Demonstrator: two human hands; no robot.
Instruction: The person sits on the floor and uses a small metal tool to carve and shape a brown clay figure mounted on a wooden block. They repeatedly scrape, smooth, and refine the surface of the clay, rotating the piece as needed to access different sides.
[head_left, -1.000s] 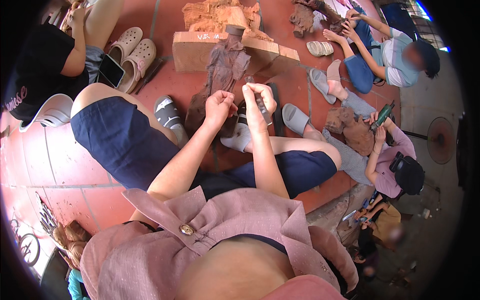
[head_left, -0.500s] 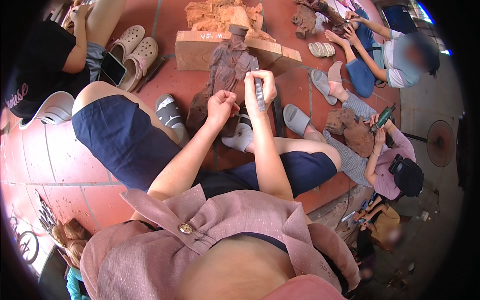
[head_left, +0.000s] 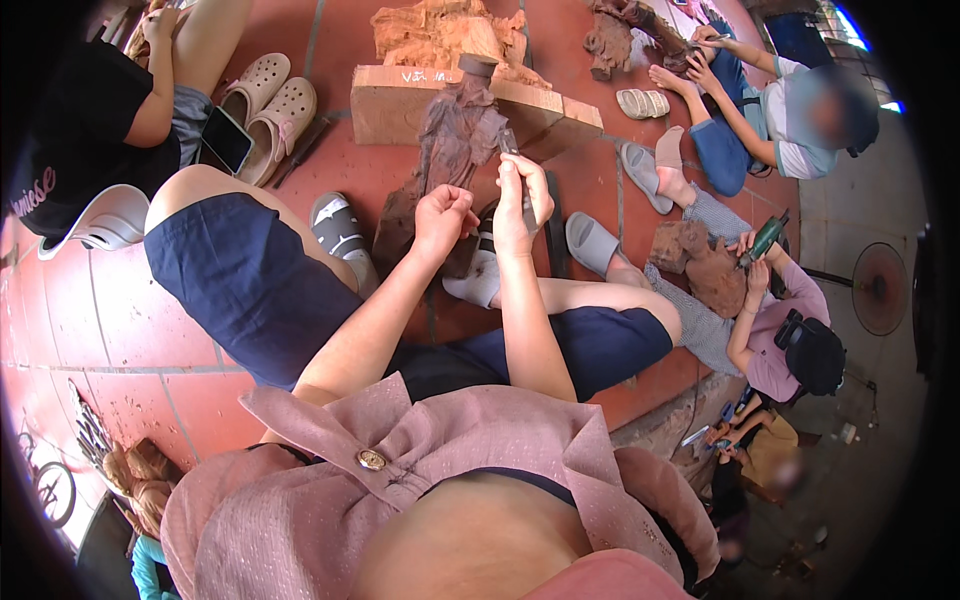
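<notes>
Centrally, the right hand (head_left: 525, 205) grips a slim tool (head_left: 508, 141), the left hand (head_left: 440, 220) curls closed (nothing visible within), and the dark carved figure (head_left: 458, 130) rests just beyond them, presumably for easy reach.

Far ahead of you, white handwritten lettering (head_left: 427, 76) marks the near face of the pale wooden block (head_left: 390, 112). To your left, pink script (head_left: 33, 194) stands on the black shirt (head_left: 85, 130) of another person (head_left: 152, 115).
</notes>
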